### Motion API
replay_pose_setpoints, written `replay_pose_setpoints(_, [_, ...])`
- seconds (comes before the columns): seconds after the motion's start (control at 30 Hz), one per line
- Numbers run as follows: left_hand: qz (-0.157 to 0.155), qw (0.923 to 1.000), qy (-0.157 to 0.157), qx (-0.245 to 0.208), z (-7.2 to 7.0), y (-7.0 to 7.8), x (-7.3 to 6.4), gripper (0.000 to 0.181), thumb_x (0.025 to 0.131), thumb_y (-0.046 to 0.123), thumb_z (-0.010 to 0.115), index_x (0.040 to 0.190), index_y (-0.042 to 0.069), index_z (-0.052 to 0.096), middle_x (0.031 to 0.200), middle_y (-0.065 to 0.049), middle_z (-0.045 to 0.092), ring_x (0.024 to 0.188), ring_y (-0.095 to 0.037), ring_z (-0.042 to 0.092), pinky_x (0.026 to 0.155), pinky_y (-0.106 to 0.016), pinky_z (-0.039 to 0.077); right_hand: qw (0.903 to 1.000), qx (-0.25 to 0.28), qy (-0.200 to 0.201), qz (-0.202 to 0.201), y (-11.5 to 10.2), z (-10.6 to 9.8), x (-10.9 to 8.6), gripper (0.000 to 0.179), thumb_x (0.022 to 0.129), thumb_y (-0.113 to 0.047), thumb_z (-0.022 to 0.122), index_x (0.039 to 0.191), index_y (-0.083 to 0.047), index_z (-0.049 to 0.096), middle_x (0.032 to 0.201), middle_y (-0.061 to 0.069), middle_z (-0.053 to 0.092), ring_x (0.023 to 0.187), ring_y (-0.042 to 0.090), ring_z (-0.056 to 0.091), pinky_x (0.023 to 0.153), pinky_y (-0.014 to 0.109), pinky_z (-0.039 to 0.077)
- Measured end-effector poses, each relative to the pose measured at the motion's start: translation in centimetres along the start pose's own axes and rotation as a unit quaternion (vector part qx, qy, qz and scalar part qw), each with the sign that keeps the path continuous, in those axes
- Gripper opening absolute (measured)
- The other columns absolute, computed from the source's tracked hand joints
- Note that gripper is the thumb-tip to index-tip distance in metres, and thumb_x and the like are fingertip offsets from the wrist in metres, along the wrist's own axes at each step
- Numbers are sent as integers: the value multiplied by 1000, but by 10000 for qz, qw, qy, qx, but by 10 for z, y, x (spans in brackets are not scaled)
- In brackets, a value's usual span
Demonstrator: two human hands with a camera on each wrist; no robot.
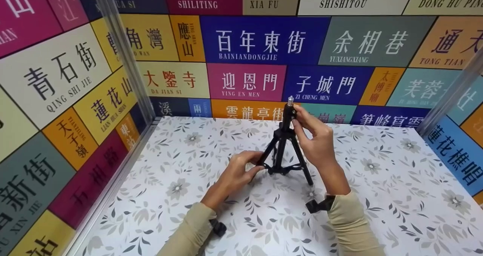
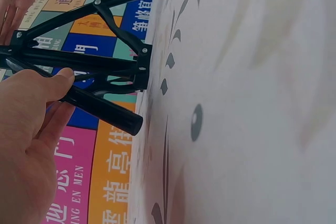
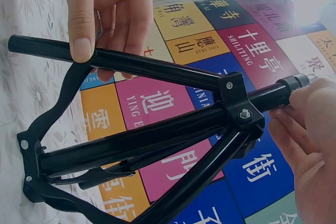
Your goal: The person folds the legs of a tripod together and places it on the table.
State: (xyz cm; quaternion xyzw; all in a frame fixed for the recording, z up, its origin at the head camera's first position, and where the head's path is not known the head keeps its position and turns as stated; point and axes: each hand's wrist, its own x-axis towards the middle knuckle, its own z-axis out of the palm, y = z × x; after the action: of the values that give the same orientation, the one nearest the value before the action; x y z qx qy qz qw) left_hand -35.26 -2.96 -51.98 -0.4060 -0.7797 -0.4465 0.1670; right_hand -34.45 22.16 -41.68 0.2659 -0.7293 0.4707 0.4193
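A small black tripod [image 1: 279, 155] stands upright with its legs spread, a silver screw tip [image 1: 290, 101] on top. My left hand [image 1: 238, 170] pinches one leg low down, thumb over the tube where a brace joins it. In the left wrist view this leg [image 2: 105, 109] ends in a round tip close over the tabletop. Up at the column's top, my right hand [image 1: 316, 137] grips the narrow upper tube between thumb and fingers. The right wrist view shows the collar [image 3: 239, 103] with its bolts, below those fingers. The right fingertips are partly hidden behind the tube.
A white tabletop [image 1: 181, 210] with a grey leaf and flower print lies under the tripod. Walls of coloured sign panels [image 1: 264, 39] rise behind and at both sides, with metal posts [image 1: 126, 52] at the corners. A black strap [image 1: 320, 204] sits on the right wrist.
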Motion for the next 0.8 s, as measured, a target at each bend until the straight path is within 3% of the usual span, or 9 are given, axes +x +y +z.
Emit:
replay_pose_setpoints(0.27, [140,9999,98,-24,1,-1,2,39,94,1,83,131,4,73,113,-9,81,101,-19,79,94,-26,65,10000,29,-31,38,1,1,0,48,98,8,74,143,-9,71,130,14,78,114,29,79,96,24,64])
replay_pose_setpoints(0.8, [-56,9999,137,-5,3,0,3,38,95,5,83,132,6,74,117,-6,81,101,-15,79,95,-25,64,9999,61,-53,101,2,3,1,48,98,10,72,143,-6,70,135,15,76,117,26,77,96,27,65])
